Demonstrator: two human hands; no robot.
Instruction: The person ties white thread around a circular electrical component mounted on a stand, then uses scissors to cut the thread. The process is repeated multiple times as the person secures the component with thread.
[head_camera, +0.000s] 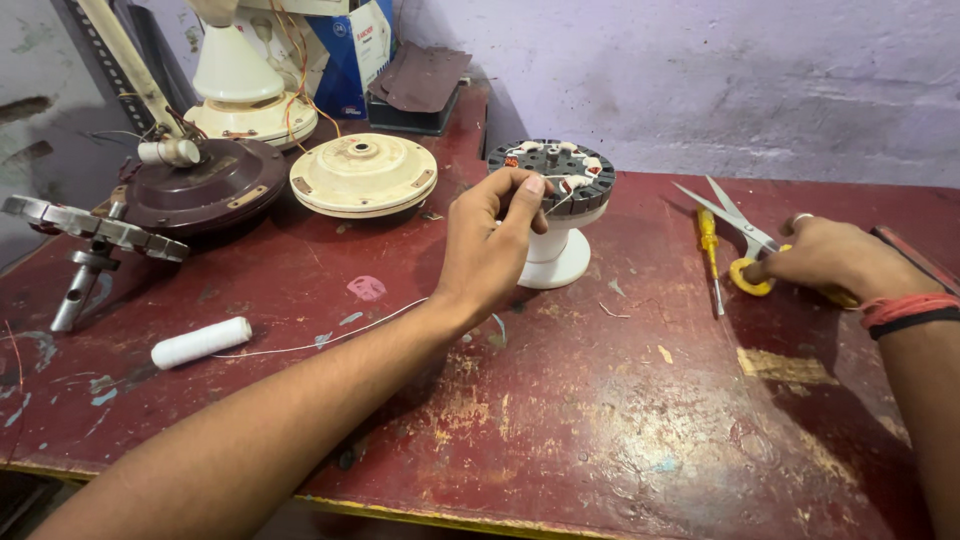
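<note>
**Thread at the stator, scissors under the other hand**

The left hand (490, 245) is up at the fan stator (553, 175) on its white stand, fingertips pinched shut on a fine white thread (330, 338) right at the winding slots. That thread trails back under the wrist to the white spool (201, 342) lying well off to the left hand's outer side. Looks like the tying-off stage of the winding work. The right hand (825, 258) lies loosely curled over the yellow-handled scissors (745, 240) on the tabletop (600, 440), touching the handle loops; whether it grips them I cannot tell. A yellow screwdriver (710, 255) lies just beside. A cut would call for a taut thread and the blades brought across. The knot itself is too small to see; the far scissor loop hides under the palm.
</note>
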